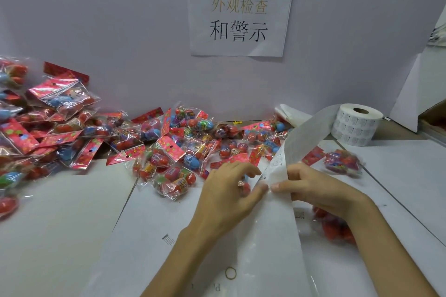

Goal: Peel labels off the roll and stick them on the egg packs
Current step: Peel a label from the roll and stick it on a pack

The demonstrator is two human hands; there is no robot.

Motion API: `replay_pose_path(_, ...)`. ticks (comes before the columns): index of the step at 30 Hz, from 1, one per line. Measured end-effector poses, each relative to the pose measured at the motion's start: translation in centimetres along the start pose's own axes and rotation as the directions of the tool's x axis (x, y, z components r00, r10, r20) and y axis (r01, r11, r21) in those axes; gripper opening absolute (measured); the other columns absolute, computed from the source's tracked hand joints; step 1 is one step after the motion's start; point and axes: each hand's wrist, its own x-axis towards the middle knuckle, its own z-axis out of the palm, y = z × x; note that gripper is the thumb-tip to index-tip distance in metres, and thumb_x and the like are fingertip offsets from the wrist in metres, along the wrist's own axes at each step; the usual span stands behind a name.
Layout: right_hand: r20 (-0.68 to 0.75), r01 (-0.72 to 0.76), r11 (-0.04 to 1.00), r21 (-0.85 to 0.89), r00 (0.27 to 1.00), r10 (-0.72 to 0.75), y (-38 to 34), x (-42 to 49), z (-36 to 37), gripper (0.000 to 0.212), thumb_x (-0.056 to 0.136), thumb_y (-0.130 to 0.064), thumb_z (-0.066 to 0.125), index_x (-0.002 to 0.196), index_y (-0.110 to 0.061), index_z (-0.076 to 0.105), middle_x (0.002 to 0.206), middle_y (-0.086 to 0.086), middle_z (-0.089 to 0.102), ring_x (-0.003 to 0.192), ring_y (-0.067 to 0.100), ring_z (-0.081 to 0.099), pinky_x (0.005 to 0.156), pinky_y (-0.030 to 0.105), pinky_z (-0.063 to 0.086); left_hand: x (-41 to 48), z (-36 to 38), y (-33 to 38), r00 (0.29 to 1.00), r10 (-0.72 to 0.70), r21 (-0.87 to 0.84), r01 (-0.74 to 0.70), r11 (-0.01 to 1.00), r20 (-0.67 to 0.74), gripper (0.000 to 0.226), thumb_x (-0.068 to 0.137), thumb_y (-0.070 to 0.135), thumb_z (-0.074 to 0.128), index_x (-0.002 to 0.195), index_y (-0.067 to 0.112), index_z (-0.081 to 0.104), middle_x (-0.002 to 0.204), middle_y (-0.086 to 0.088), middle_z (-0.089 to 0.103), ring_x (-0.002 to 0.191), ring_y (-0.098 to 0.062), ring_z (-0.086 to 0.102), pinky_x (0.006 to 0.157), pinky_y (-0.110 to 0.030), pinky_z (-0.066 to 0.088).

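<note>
Fingers (298, 171) of the right hand (323, 191) are curled behind the label strip (306, 137), with the thumb laid across its front, so this hand grips the strip at its left edge. The forearm comes in from the lower right, with the wrist bent over. The left hand (229, 190) faces it from the lower left. Its fingers are half curled and its thumb tip touches the same edge of the strip, just beside the right thumb. Whether it has a label pinched is too blurred to tell. Behind everything stands a pale wall (120, 19), and below it lies the white table (60, 224). A heap of egg packs (96, 132), clear bags of red and blue eggs with red header cards, spreads from the far left along the foot of the wall to the middle, reaching just beyond the left hand's fingertips. A paper sign (239, 14) with printed characters is stuck on the wall, held by yellow tape at its top left corner. The strip runs from the hands up and right to the label roll (354, 128), which stands on end near the wall at the right, and down towards the bottom edge. One egg pack (335, 226) lies under the right wrist, and another blurred pack (342, 161) sits just past the right hand. A small rubber ring (230, 273) lies between the forearms.
</note>
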Motion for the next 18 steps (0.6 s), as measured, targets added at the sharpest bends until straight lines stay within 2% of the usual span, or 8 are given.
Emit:
replay_pose_path(3, 0.015, 0.034, 0.999, -0.003, 0.999, -0.033, -0.1, -0.2, 0.0, 0.025, 0.093, -0.020, 0.073, 0.115, -0.008, 0.073, 0.112, 0.008, 0.076, 0.107, 0.025, 0.072, 0.087, 0.031, 0.056, 0.1, -0.1, -0.1, 1.000, 0.026, -0.015, -0.026, 1.000, -0.017, 0.027, 0.088, 0.046, 0.067, 0.106, 0.027, 0.071, 0.102, 0.014, 0.070, 0.092, -0.003, 0.061, 0.081, -0.033, 0.056)
replay_pose_path(10, 0.053, 0.078, 0.996, -0.036, 0.996, -0.076, -0.5, -0.5, 0.3, 0.023, 0.097, -0.016, 0.066, 0.117, -0.009, 0.074, 0.113, 0.009, 0.076, 0.109, 0.025, 0.071, 0.089, 0.031, 0.057, 0.0, 0.2, -0.1, 0.998, 0.065, -0.006, -0.065, 0.998, -0.010, 0.022, 0.091, 0.037, 0.074, 0.110, 0.026, 0.072, 0.104, 0.015, 0.069, 0.091, -0.002, 0.060, 0.081, -0.025, 0.055)
replay_pose_path(18, 0.039, 0.031, 0.996, -0.084, 0.999, -0.027, -0.3, 0.0, 1.1, 0.015, 0.097, -0.009, 0.066, 0.110, -0.006, 0.074, 0.106, 0.008, 0.078, 0.104, 0.023, 0.073, 0.096, 0.036, 0.057, 0.0, 0.2, -0.3, 0.993, 0.041, -0.056, -0.047, 0.997, -0.111, 0.006, 0.086, 0.014, 0.077, 0.091, 0.018, 0.078, 0.084, 0.011, 0.072, 0.077, -0.008, 0.064, 0.070, -0.029, 0.056)
